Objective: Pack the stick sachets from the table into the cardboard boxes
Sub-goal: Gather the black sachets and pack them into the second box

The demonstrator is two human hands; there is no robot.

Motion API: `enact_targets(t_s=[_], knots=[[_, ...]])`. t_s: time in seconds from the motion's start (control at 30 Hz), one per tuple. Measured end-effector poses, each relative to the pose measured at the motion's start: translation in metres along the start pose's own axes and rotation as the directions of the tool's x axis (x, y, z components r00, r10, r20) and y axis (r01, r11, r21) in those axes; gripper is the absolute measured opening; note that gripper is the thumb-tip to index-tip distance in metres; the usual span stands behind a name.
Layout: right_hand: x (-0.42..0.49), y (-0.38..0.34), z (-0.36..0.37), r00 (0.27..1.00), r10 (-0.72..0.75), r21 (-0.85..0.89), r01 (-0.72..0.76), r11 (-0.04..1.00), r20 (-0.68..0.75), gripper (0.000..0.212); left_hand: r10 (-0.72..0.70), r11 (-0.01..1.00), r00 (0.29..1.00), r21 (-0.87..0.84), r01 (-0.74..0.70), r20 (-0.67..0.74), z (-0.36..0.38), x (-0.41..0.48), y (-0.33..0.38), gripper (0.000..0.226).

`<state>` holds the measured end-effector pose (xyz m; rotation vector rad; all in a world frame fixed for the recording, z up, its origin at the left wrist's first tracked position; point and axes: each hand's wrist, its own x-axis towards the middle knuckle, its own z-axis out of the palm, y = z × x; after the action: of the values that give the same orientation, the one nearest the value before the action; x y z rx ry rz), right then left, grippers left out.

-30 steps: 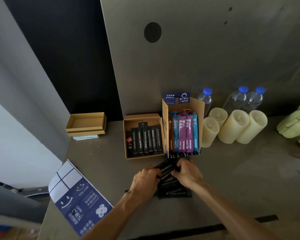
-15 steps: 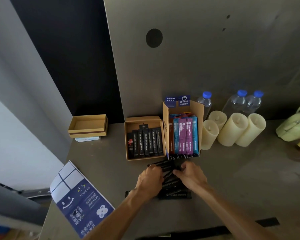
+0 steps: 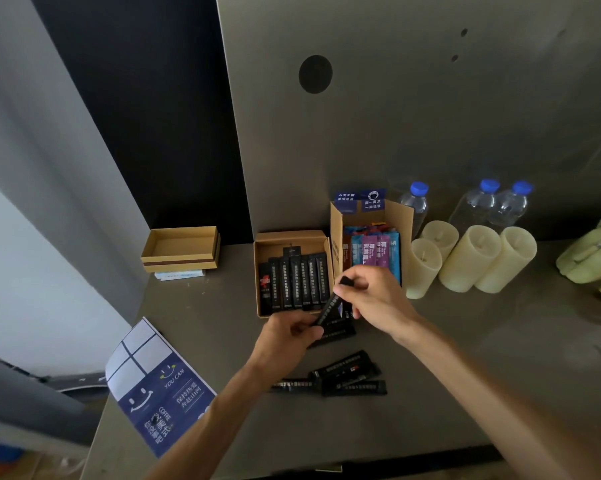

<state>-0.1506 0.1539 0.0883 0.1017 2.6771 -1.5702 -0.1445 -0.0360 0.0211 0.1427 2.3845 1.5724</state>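
The right hand [image 3: 375,299] pinches the top of a slim black stick sachet [image 3: 330,308], the left hand [image 3: 288,336] gripping its lower end, beside the shallow cardboard box [image 3: 290,236].

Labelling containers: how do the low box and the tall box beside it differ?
The low box is shallow, holding black sachets; the tall box stands higher, holding blue and purple sachets. The tall box has blue flaps on top; the low box has none. Both are open brown cardboard.

green bag [image 3: 592,259] cut off at right edge, black sachets [image 3: 329,307] print unreadable
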Motion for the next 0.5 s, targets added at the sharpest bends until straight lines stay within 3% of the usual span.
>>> enact_targets(t_s=[0.13, 0.3, 0.5], knots=[[0.012, -0.008, 0.000, 1.000, 0.002, 0.012, -0.002, 1.000, -0.002, 0.007, 0.025, 0.983, 1.000, -0.182, -0.022, 0.019, -0.013, -0.008, 0.012, 0.015], [0.021, -0.012, 0.000, 1.000, 0.003, -0.026, -0.002, 1.000, 0.016, 0.015, -0.021, 0.990, 0.975, -0.137, -0.010, -0.222, -0.027, -0.001, 0.001, 0.026], [0.025, -0.016, 0.003, 0.999, -0.035, -0.106, 0.039, 0.994, 0.033, 0.023, 0.095, 0.995, 0.992, -0.026, -0.097, -0.077, -0.032, 0.011, 0.017, 0.008]])
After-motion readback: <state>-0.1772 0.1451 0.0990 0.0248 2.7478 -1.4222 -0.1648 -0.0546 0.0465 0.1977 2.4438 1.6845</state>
